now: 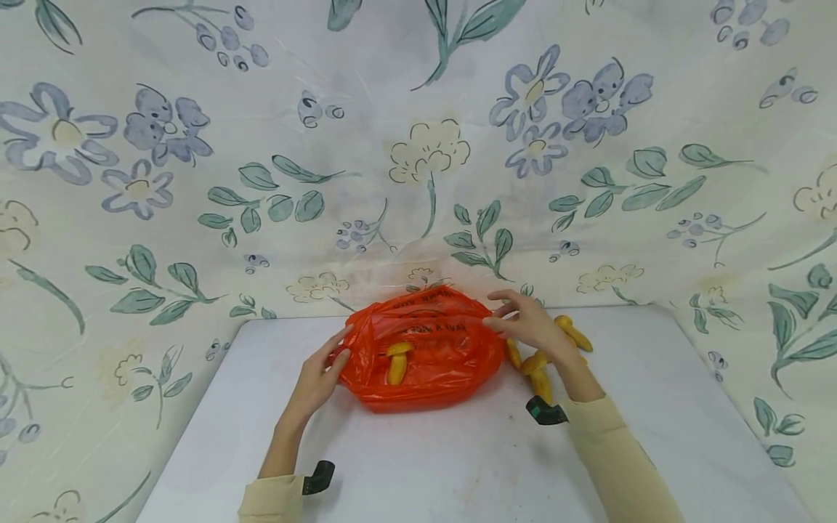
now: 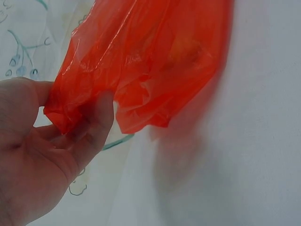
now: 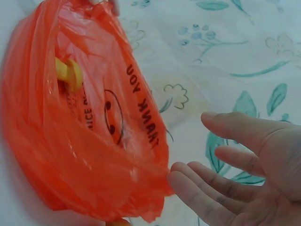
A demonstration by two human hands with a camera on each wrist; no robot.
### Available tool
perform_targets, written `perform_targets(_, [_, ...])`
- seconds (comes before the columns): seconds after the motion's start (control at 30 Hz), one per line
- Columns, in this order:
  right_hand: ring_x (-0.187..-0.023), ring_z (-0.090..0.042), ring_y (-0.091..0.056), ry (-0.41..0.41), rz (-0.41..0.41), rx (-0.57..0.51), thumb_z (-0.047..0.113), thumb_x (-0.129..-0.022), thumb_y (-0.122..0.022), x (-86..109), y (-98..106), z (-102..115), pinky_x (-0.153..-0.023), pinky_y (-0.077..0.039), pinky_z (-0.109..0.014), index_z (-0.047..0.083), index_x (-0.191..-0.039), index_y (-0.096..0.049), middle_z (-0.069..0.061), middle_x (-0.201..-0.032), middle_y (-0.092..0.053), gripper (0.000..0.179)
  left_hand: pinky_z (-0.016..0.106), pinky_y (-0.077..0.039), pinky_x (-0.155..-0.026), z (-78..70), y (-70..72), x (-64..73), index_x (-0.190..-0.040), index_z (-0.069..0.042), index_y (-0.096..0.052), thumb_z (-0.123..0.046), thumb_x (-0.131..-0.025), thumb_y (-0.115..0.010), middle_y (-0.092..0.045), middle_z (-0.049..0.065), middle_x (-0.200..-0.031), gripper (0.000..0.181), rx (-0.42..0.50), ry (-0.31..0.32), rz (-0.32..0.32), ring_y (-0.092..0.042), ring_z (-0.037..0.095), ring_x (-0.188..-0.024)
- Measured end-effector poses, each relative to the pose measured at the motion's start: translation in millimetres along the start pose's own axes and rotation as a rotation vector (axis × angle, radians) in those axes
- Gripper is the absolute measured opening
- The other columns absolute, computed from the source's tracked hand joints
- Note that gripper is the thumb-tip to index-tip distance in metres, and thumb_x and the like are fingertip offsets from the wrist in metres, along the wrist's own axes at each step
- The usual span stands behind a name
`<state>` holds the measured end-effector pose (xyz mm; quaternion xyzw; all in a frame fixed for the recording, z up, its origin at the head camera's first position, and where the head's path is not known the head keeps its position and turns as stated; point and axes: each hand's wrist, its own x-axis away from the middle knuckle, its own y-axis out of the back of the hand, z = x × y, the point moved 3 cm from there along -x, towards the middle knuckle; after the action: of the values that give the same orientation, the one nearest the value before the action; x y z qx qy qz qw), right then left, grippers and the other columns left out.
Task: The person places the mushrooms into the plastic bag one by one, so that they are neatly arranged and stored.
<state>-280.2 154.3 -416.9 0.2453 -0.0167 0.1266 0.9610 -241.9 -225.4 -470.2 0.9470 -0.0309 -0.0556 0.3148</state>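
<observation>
Red plastic bag (image 1: pixel 445 370) at far middle of a white table (image 1: pixel 425 465), lying btwn a person's two hands. Its long axis runs L to R, so one end is at each hand; the bag is to the R of the L hand (image 1: pixel 317 378) and to the L of the R hand (image 1: pixel 532 327). L hand is the closer one: it pinches the bag's L edge, thumb and fingers on the thin film. R hand is spread, fingers apart and gripping nothing; a fingertip is at the bag's R edge, touching or just beside it, can't tell which.

Bag: thin, shiny, see-thru in spots, crinkled all over, w/ a low fold along the near side and a taller wall on the far side. The gap btwn these seems to be the mouth, facing up. Black print on the far wall incl. "THANK YOU" and, in the R wrist view, a rounded outline w/ 2 dots.

One yellow mushroom (image 1: pixel 397 367) sits inside, L of center, cap to the far side, stem to the near side; real or toy, can't tell. More loose yellow mushrooms (image 1: pixel 540 381) lie R of the bag, under and near the R hand; exact no. hidden. Behind: floral cloth (image 1: pixel 431 94), blue, green & cream.
</observation>
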Motion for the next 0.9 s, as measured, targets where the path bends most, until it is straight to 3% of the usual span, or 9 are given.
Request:
perform_targets(0.1, [-0.097, -0.033, -0.069, -0.006, -0.006, -0.002, 0.031, -0.089, -0.072, 3.5, 3.3, -2.9, -0.09, -0.058, -0.047, 0.013, -0.14, -0.048, -0.019, -0.12, -0.062, 0.059, 0.029, -0.061, -0.077, -0.3, 0.2, 0.6, -0.15, -0.029, -0.04, -0.025, -0.104, -0.049, -0.048, 0.012, -0.15, 0.047, 0.001, 0.008, -0.004, -0.06, 0.034, -0.115])
perform_targets(0.3, [-0.102, -0.039, -0.067, 0.011, -0.002, 0.013, 0.03, -0.091, -0.07, 10.0, 10.4, -11.8, -0.084, -0.06, -0.039, 0.011, -0.141, -0.047, -0.02, -0.119, -0.063, 0.058, 0.032, -0.061, -0.08, -0.2, -0.5, 1.5, -0.151, -0.03, -0.039, -0.026, -0.104, -0.048, -0.047, 0.013, -0.15, 0.048, -0.01, 0.02, 0.006, -0.059, 0.035, -0.117])
perform_targets(0.5, [-0.092, -0.028, -0.07, -0.012, -0.012, 0.054, 0.029, -0.092, -0.068, 16.6, 18.2, -19.4, -0.08, -0.061, -0.035, 0.013, -0.141, -0.049, -0.018, -0.118, -0.064, 0.055, 0.029, -0.061, -0.077, 0.0, -0.6, 1.7, -0.15, -0.03, -0.04, -0.024, -0.103, -0.049, -0.049, 0.013, -0.148, 0.048, 0.005, 0.004, 0.005, -0.06, 0.033, -0.114])
perform_targets(0.7, [-0.099, -0.033, -0.068, -0.046, -0.029, 0.061, 0.032, -0.092, -0.069, 24.1, 22.4, -28.2, -0.084, -0.06, -0.041, 0.014, -0.141, -0.048, -0.018, -0.121, -0.063, 0.057, 0.03, -0.061, -0.08, 1.6, -2.3, 2.3, -0.15, -0.029, -0.04, -0.023, -0.103, -0.05, -0.047, 0.011, -0.151, 0.048, 0.009, 0.007, 0.005, -0.059, 0.032, -0.116])
perform_targets(0.9, [-0.094, -0.031, -0.068, -0.054, -0.033, 0.095, 0.034, -0.092, -0.068, 31.1, 30.0, -38.6, -0.085, -0.06, -0.043, 0.013, -0.142, -0.047, -0.019, -0.121, -0.062, 0.059, 0.027, -0.06, -0.077, 1.8, -1.9, 2.7, -0.149, -0.03, -0.041, -0.023, -0.104, -0.049, -0.053, 0.012, -0.144, 0.047, 0.006, -0.002, 0.002, -0.06, 0.03, -0.108])
